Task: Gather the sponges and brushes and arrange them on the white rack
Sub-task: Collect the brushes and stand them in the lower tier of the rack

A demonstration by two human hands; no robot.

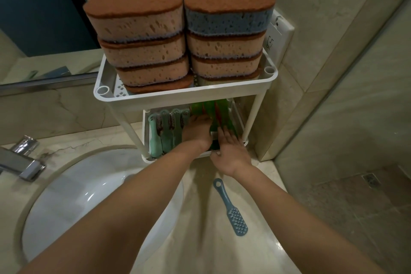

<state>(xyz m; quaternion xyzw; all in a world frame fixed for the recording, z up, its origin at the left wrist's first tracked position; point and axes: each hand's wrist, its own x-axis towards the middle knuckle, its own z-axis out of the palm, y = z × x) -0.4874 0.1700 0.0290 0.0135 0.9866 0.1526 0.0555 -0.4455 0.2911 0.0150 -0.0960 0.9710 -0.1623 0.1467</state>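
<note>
Lower tier of white plastic two-tier rack [178, 95]: left hand [196, 131] inside, on translucent green brushes [210, 108]; grip not discernible. The right hand [231, 151] is just beside it, fingers [223, 134] straight. The teal brushes [164, 133] lie left of the left hand; brown-topped oval sponges [142, 24] are stacked above both hands; a blue plastic brush [231, 207] lies on the counter [266, 240] behind the right wrist.

a home bathroom: white basin [73, 187], chrome tap [21, 162], marble counter [200, 240], mirror [40, 6], tiled floor [355, 202].
</note>
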